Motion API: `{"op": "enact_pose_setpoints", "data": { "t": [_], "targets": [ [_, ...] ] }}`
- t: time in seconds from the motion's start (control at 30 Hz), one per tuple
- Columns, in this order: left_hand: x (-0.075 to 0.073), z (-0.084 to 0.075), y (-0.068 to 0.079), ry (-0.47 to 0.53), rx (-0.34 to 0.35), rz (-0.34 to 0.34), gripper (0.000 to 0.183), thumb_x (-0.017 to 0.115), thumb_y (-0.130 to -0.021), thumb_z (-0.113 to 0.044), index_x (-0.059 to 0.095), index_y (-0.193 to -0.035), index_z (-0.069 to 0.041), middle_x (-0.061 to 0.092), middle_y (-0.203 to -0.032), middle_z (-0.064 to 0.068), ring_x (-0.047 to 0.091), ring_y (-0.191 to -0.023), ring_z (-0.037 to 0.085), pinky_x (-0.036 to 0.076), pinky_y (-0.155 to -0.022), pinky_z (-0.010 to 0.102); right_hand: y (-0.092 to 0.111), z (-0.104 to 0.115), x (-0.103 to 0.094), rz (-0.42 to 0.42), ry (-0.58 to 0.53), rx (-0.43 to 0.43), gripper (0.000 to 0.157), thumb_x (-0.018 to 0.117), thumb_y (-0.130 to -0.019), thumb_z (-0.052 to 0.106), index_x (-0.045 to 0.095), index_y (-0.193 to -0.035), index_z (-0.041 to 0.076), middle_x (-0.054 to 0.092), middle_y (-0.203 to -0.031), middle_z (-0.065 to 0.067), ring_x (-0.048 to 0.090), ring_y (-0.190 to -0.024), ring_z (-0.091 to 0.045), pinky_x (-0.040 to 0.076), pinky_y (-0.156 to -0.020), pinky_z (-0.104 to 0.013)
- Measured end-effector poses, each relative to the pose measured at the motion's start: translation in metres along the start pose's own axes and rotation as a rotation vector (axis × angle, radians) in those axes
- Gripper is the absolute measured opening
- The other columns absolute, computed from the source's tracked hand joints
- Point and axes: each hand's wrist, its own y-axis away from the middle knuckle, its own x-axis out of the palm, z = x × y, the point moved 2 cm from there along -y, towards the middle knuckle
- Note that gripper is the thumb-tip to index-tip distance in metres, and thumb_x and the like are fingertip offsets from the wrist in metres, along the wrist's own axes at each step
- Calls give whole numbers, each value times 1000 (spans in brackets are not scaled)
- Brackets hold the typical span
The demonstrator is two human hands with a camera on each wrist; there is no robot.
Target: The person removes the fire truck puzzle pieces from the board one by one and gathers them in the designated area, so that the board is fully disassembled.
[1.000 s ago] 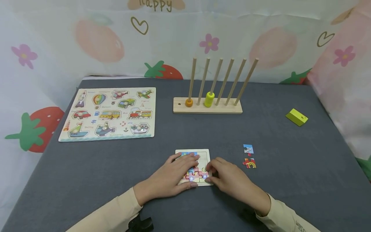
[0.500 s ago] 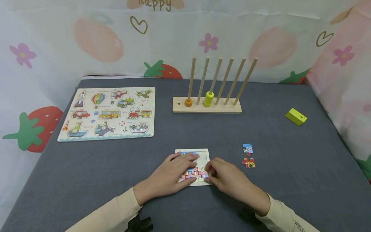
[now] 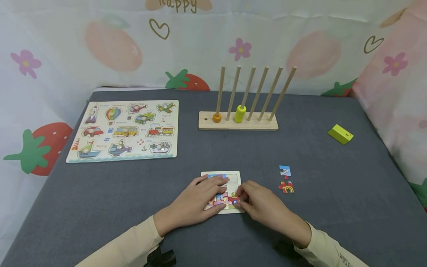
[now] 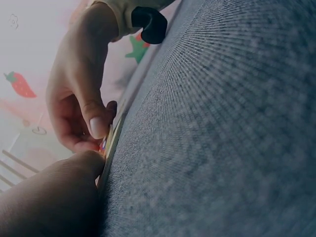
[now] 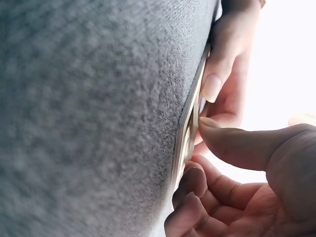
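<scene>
A small jigsaw board (image 3: 237, 175) with a pale frame lies near the table's front middle. My left hand (image 3: 205, 197) rests on it with fingers spread, covering much of its left side. At the lower right of the board, my right hand (image 3: 268, 207) pinches a red jigsaw piece (image 3: 234, 199) between thumb and curled fingers. Pink and blue pieces show beside it in the board. In the left wrist view, a bit of colour shows under the right hand's (image 4: 81, 79) thumb. The right wrist view shows the board edge (image 5: 185, 128) between both hands; the piece's face is hidden there.
Two loose jigsaw pieces, one blue (image 3: 285, 170) and one red with a rainbow (image 3: 286, 187), lie right of the board. Behind stand a peg rack (image 3: 238, 127) with tall rods, a vehicle puzzle board (image 3: 156, 154) at left and a yellow-green block (image 3: 340, 134) at right.
The red piece now shows over the lower right of the board, where pink pieces were seen before. The right thumb has shifted slightly; the left hand has stayed on the board.
</scene>
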Motion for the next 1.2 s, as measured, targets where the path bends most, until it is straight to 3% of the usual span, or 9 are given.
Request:
{"op": "enact_pose_setpoints", "data": {
  "t": [0.5, 0.9, 1.2],
  "targets": [
    [-1, 2, -1, -5, 1, -4, 37, 53, -96, -45, 60, -122, -20, 43, -147, -7, 33, -139, 7, 26, -112, 43, -5, -2, 0, -3, -46, 33, 18, 77, -81, 12, 60, -87, 13, 53, -75, 8, 48, -63, -1, 42, -56, -19],
    [0, 2, 1, 8, -3, 1, 39, 52, -96, -46, 60, -125, -20, 42, -148, -8, 31, -139, 6, 25, -113, 42, -3, -3, -1, 12, -151, 17, 9, 70, -88, 14, 61, -89, 15, 60, -71, 9, 50, -60, 1, 43, -55, -20],
    [1, 2, 1, -2, 7, -6, 40, 52, -96, -46, 59, -126, -20, 42, -148, -8, 32, -139, 6, 25, -112, 42, 12, -27, -26, 40, -225, 102, 8, 68, -89, 14, 61, -92, 15, 63, -76, 6, 53, -61, -3, 46, -54, -24]
  ]
}}
